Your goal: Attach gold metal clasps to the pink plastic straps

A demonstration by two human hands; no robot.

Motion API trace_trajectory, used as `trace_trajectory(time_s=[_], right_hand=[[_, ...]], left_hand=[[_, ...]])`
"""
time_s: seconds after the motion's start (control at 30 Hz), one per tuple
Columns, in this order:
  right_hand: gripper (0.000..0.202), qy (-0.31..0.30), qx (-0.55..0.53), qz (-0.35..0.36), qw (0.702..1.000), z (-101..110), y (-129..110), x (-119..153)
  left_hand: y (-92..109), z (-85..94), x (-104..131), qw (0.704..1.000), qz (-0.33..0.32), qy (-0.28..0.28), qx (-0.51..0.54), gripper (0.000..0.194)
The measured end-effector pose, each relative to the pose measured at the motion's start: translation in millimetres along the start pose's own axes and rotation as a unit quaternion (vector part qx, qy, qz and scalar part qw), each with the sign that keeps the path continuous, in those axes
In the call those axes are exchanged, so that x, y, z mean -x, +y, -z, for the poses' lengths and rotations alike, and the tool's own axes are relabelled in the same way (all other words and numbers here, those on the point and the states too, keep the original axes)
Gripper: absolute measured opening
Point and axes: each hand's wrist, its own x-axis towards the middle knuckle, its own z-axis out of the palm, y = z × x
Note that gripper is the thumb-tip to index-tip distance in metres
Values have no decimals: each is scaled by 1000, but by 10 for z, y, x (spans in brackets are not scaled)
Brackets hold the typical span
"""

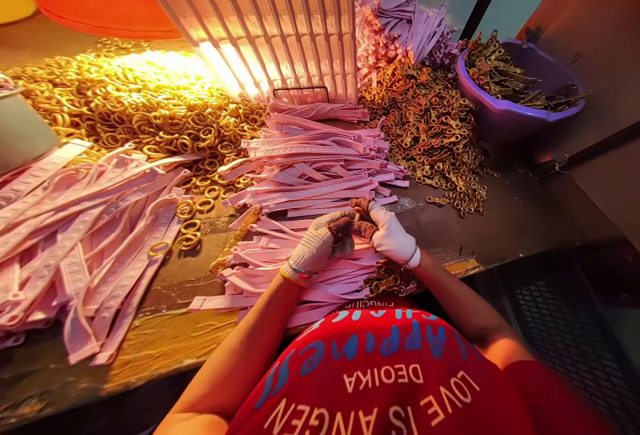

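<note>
My left hand (316,243), in a cream dotted glove with brown fingertips, is closed with its fingers curled inward. My right hand (393,233), in a white glove with brown fingertips, pinches close against it. Whatever lies between the fingertips is small and mostly hidden; I cannot make out its kind. Under both hands lie pink straps (300,258), laid crosswise in a loose stack. A small heap of gold clasps (393,278) rests beside my right wrist, close to my body. More pink straps (320,148) are piled just beyond my fingers.
Gold rings (195,115) are heaped at the back left, some scattered forward. Long pink straps (90,235) cover the left side. Gold clasps (430,121) lie at the right, near a purple basin (500,121) holding more metal pieces. A ribbed panel (280,21) stands at the back.
</note>
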Motion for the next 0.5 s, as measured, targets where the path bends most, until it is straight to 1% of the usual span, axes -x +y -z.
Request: trace_trajectory(time_s=[0.1,0.2,0.27,0.33,0.43,0.5], right_hand=[[55,34,99,56,993,76,-4,90],[59,30,193,73,978,134,-44,156],[63,38,250,58,966,134,-68,173],[64,53,300,28,952,107,-86,175],[55,45,378,-23,925,44,-121,175],[49,24,414,-28,910,12,-155,178]], left_hand=[[-5,45,-27,999,3,-3,35,52],[-12,66,-47,999,11,-1,48,50],[-20,65,-50,998,10,6,57,45],[-30,55,-47,997,4,19,80,39],[-42,35,-41,992,-4,46,116,33],[-40,27,-45,990,-6,56,130,34]])
